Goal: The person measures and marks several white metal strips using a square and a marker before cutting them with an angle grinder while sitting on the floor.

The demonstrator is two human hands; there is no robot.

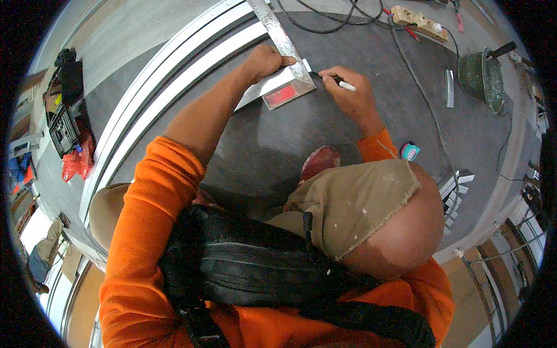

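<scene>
The fingers of the right hand (350, 98) grip a marker (347, 86), its dark end beside the metal square (281, 39). The left hand (261, 64) has curled fingers, one on the square's blade; whether they also grip the white strip (253, 93) cannot be told. The square crosses this strip, above the grey floor (243, 136). Farther right: power strip (419, 24), bucket (479, 78).

You are in even, moderate light; a pale sheen lies on the grey floor (279, 129) before you, and dark shadow gathers beneath your lap. The white strips (226, 45) gleam, as does your bare right knee (406, 232). Your left hand (268, 62) and right hand (351, 91) look fairly sharp. The floor's edges bow outward; grainy black rings the round view.
</scene>
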